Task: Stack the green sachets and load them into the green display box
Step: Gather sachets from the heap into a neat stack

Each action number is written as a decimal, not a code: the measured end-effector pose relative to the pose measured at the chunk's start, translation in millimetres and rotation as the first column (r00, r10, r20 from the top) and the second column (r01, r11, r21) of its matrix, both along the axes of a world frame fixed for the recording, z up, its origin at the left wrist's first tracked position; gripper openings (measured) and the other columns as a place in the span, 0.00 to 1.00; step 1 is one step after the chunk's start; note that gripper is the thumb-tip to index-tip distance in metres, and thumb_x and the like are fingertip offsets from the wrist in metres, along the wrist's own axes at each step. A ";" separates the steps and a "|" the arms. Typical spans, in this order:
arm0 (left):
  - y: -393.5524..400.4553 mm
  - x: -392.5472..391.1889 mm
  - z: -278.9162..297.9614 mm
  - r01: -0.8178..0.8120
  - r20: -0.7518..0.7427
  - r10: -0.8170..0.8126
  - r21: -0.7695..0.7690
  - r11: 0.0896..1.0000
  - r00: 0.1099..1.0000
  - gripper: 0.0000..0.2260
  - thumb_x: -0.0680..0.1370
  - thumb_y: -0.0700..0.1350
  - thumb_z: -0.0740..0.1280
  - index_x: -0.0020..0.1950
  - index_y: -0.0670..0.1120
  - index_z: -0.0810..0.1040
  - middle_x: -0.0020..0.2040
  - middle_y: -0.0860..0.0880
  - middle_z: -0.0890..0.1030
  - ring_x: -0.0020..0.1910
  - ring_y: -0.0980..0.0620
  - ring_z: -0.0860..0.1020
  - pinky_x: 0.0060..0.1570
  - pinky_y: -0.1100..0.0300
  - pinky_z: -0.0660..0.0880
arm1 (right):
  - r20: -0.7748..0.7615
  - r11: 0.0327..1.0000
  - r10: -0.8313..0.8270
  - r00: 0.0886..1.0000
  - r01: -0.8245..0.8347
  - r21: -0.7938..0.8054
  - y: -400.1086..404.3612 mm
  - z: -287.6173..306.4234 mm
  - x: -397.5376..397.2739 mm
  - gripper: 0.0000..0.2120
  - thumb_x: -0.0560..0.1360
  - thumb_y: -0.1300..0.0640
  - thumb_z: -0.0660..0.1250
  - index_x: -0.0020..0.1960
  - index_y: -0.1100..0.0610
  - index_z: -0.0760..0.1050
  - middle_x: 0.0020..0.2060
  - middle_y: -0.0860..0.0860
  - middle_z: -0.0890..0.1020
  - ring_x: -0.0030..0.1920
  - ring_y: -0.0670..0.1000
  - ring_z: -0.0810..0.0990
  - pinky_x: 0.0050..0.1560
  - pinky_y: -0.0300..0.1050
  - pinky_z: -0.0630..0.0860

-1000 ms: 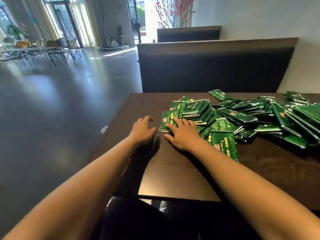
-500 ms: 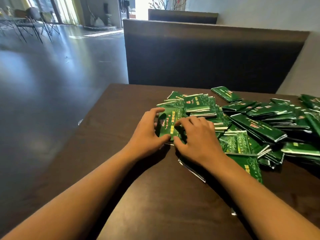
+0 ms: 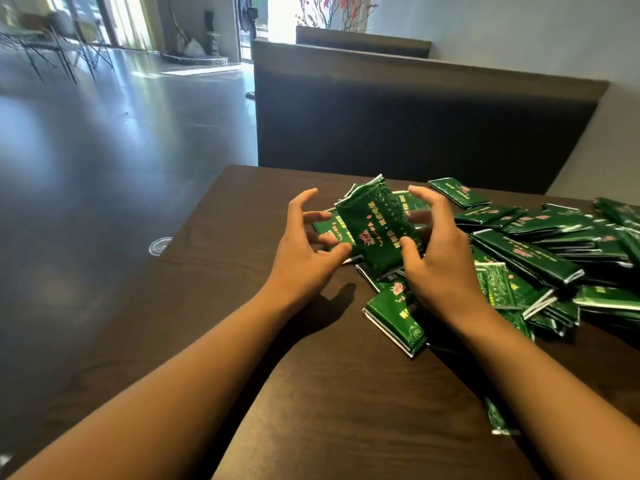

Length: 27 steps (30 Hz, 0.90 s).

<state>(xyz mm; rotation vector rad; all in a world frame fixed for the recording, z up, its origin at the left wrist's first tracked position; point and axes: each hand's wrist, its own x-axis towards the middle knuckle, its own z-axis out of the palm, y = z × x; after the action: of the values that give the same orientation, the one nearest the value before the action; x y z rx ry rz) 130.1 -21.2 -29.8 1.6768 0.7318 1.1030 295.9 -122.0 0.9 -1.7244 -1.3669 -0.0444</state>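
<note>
A green sachet [image 3: 375, 226] with pink and yellow print is lifted, tilted, above the dark wooden table [image 3: 311, 393]. My right hand [image 3: 440, 265] grips its right side, thumb on the front and fingers behind. My left hand [image 3: 304, 247] pinches its lower left edge with thumb and lower fingers, the index finger raised clear. I cannot tell whether more sachets lie behind the front one. A loose pile of several green sachets [image 3: 540, 251] spreads over the table to the right. A few sachets [image 3: 394, 317] lie under my right wrist. No green display box is in view.
A dark upholstered bench back [image 3: 415, 119] stands just beyond the table's far edge. The table's left edge drops to a glossy floor, where a small clear round object [image 3: 158, 244] lies. One sachet [image 3: 498, 420] lies near the front right under my right forearm.
Both hands, which pressed flat on sachets at the pile's left edge, have taken hold of a sachet and raised it off the table. The camera has moved closer.
</note>
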 end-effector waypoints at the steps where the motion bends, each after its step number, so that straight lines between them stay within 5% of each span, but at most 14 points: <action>1: 1.2 -0.8 -0.4 -0.007 0.022 0.007 -0.020 1.000 1.000 0.38 0.75 0.38 0.76 0.78 0.55 0.60 0.62 0.53 0.74 0.51 0.55 0.82 0.50 0.57 0.84 | -0.010 1.000 -0.002 1.000 0.002 0.025 0.0 2.8 2.0 0.28 0.77 0.68 0.68 0.72 0.49 0.68 0.54 0.48 0.79 0.43 0.40 0.77 0.42 0.33 0.71; 3: 3.3 -2.1 -1.3 0.000 0.055 0.002 -0.042 0.999 0.998 0.36 0.76 0.40 0.77 0.77 0.56 0.61 0.63 0.52 0.74 0.53 0.52 0.82 0.52 0.54 0.84 | 0.004 0.998 0.010 1.000 -0.010 0.066 1.8 7.9 6.2 0.23 0.77 0.68 0.66 0.67 0.50 0.74 0.52 0.48 0.80 0.46 0.40 0.78 0.47 0.40 0.75; 7: 5.1 -5.8 1.7 0.022 0.006 -0.023 0.094 0.995 1.000 0.26 0.75 0.41 0.77 0.69 0.53 0.72 0.60 0.57 0.78 0.57 0.61 0.80 0.52 0.65 0.80 | 0.086 0.995 0.071 0.994 -0.076 0.057 11.2 13.8 3.1 0.20 0.75 0.69 0.64 0.58 0.48 0.80 0.51 0.47 0.83 0.55 0.50 0.80 0.58 0.54 0.78; 11: 12.5 -9.9 2.4 -0.033 -0.012 0.036 0.196 0.980 0.999 0.13 0.76 0.36 0.74 0.59 0.46 0.80 0.53 0.53 0.84 0.55 0.56 0.83 0.56 0.51 0.82 | 0.039 0.978 0.189 0.981 -0.192 0.085 24.2 20.9 -12.0 0.19 0.76 0.70 0.65 0.60 0.50 0.80 0.56 0.46 0.82 0.58 0.45 0.79 0.59 0.40 0.78; 13: 19.3 -15.0 3.0 -0.111 0.005 0.113 0.227 0.967 0.994 0.11 0.76 0.35 0.74 0.55 0.46 0.80 0.50 0.54 0.83 0.52 0.57 0.82 0.53 0.55 0.82 | -0.017 0.981 0.173 0.985 -0.171 0.090 31.7 20.1 -18.3 0.20 0.79 0.65 0.66 0.68 0.51 0.75 0.61 0.45 0.78 0.60 0.42 0.76 0.59 0.33 0.74; 15: 27.1 -21.7 2.3 -0.194 0.013 0.195 0.192 0.962 0.981 0.09 0.76 0.35 0.74 0.52 0.44 0.78 0.48 0.53 0.82 0.50 0.57 0.81 0.50 0.57 0.82 | -0.038 0.994 0.113 0.993 -0.112 0.019 35.7 10.4 -20.4 0.23 0.81 0.60 0.65 0.75 0.51 0.67 0.67 0.46 0.72 0.66 0.44 0.71 0.65 0.37 0.70; 18: 35.6 -27.3 1.8 -0.269 0.079 0.269 -0.018 0.963 0.960 0.07 0.78 0.38 0.73 0.52 0.42 0.76 0.48 0.49 0.82 0.46 0.56 0.83 0.44 0.57 0.83 | 0.291 0.955 0.131 0.948 -0.042 -0.294 35.3 -10.1 -17.9 0.26 0.82 0.49 0.61 0.79 0.47 0.60 0.77 0.51 0.65 0.76 0.52 0.61 0.76 0.54 0.62; 21: 40.7 -27.4 0.6 -0.295 0.133 0.316 -0.153 0.943 0.939 0.08 0.79 0.39 0.72 0.52 0.50 0.76 0.50 0.50 0.83 0.50 0.52 0.84 0.48 0.55 0.83 | 0.443 0.829 0.218 0.870 0.075 -0.554 34.7 -18.2 -19.1 0.24 0.82 0.37 0.53 0.77 0.39 0.62 0.81 0.52 0.57 0.80 0.57 0.50 0.78 0.58 0.50; 27: 42.1 -31.0 1.5 -0.279 0.139 0.308 -0.192 0.941 0.941 0.09 0.79 0.38 0.72 0.53 0.51 0.78 0.52 0.47 0.84 0.53 0.48 0.84 0.52 0.48 0.84 | 0.499 0.838 0.105 0.860 0.194 -0.511 36.6 -22.8 -23.9 0.19 0.79 0.32 0.56 0.56 0.47 0.70 0.71 0.54 0.72 0.73 0.60 0.65 0.73 0.59 0.59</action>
<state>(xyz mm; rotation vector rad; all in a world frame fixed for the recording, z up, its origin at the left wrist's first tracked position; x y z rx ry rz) 99.1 20.8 -28.3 1.3400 0.9608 1.3326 272.0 -85.4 -21.9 -2.3457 -1.8554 -0.1627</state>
